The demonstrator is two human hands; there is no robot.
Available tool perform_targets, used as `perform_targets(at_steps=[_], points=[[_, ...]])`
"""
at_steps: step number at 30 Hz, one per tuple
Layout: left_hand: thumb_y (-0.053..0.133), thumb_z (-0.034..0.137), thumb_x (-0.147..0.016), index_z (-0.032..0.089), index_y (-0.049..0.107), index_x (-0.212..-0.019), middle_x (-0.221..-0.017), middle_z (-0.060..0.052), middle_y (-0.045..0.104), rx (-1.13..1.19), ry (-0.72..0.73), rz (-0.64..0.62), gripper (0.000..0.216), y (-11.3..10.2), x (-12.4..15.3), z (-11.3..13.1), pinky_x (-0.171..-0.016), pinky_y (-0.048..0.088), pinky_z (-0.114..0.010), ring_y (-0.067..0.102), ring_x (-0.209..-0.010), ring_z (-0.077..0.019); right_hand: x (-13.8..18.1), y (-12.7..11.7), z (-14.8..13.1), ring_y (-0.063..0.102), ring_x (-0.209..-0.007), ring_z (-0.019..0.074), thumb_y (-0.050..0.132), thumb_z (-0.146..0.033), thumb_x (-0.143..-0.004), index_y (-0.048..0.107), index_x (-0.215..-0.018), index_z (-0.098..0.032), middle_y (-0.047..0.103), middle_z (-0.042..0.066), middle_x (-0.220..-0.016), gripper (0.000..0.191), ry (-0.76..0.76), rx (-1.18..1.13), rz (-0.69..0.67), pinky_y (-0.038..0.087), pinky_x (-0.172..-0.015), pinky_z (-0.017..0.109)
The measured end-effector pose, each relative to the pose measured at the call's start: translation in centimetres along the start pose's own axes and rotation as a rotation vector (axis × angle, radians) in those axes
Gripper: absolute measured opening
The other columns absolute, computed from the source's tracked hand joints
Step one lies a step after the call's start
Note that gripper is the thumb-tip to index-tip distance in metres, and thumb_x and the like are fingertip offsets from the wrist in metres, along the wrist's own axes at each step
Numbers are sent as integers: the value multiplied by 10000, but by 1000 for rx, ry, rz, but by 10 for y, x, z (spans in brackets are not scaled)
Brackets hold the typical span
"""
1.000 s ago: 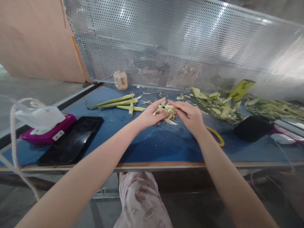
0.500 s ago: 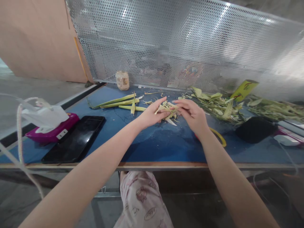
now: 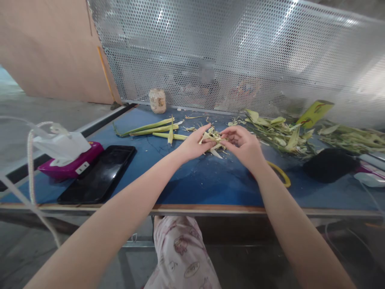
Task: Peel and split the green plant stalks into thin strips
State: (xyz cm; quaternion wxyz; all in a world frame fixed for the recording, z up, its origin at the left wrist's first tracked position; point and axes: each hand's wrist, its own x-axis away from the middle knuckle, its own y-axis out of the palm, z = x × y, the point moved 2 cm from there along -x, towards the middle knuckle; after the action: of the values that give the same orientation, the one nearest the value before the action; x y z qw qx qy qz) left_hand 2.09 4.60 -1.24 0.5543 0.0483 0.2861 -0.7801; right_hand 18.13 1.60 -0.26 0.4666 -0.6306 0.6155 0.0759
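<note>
My left hand (image 3: 195,144) is closed around a pale yellow-green husk-like piece (image 3: 205,137), its thumb pointing right. Just to the right, my right hand (image 3: 243,142) bends its fingers in a pinch at the same piece's right end. What exactly lies between those fingertips is partly hidden. Beneath both hands is a small heap of shredded plant scraps (image 3: 217,152) on the blue tabletop (image 3: 192,186). Several long green stalks (image 3: 155,129) lie to the left of my left hand, one short piece crossing another.
At right are a pile of leafy scraps (image 3: 279,134), a yellow-green tube (image 3: 314,113), a black item (image 3: 329,164) and a yellow ring-shaped handle (image 3: 281,173). At left sit a purple tissue box (image 3: 70,162) and a black tablet (image 3: 99,174). A jar (image 3: 157,101) stands before the perforated metal panel (image 3: 180,52).
My right fingers have come in closer to the left hand and curled more tightly at the piece. My left hand keeps its hold. The whole view has shifted slightly.
</note>
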Motion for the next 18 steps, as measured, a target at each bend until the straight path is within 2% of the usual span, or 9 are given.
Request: perform_targets(at_steps=[6, 9, 12, 15, 18], points=[[598, 214, -669, 94, 365, -1285, -1193, -158, 514, 111, -107, 40, 670, 4, 0, -2, -912, 369, -359, 477, -1099, -238, 3, 5, -4, 552, -638, 121, 533, -189, -748, 527, -919, -199, 596, 22, -797, 171, -4, 168, 42, 441, -564, 256], [583, 195, -678, 138, 368, -1284, -1087, -114, 585, 241, -221, 43, 646, 5, 2, 0, -873, 397, -358, 534, -1004, -206, 3, 6, -10, 526, -607, 118, 512, -124, -733, 535, -879, -198, 595, 20, -777, 165, -73, 296, 86, 442, -584, 261], [588, 207, -673, 153, 426, -1242, -1091, -99, 586, 285, -296, 68, 594, 6, 2, 0, -893, 382, -343, 524, -1013, -194, 3, 7, -17, 531, -656, 138, 495, -102, -740, 548, -821, -208, 593, 33, -789, 144, -177, 402, 128, 450, -628, 278], [593, 229, -668, 144, 431, -1239, -1147, -111, 555, 269, -301, 73, 600, 6, 1, 0, -892, 381, -329, 513, -1027, -196, 3, 9, -21, 546, -752, 166, 509, -131, -759, 565, -754, -214, 587, 46, -804, 100, -219, 409, 159, 460, -670, 300], [574, 210, -672, 133, 409, -1255, -1201, -122, 516, 237, -257, 62, 611, 6, 1, 0, -886, 383, -329, 504, -1040, -196, 4, 10, -19, 553, -746, 161, 553, -168, -748, 589, -755, -209, 577, 55, -844, 54, -182, 297, 150, 481, -626, 291]])
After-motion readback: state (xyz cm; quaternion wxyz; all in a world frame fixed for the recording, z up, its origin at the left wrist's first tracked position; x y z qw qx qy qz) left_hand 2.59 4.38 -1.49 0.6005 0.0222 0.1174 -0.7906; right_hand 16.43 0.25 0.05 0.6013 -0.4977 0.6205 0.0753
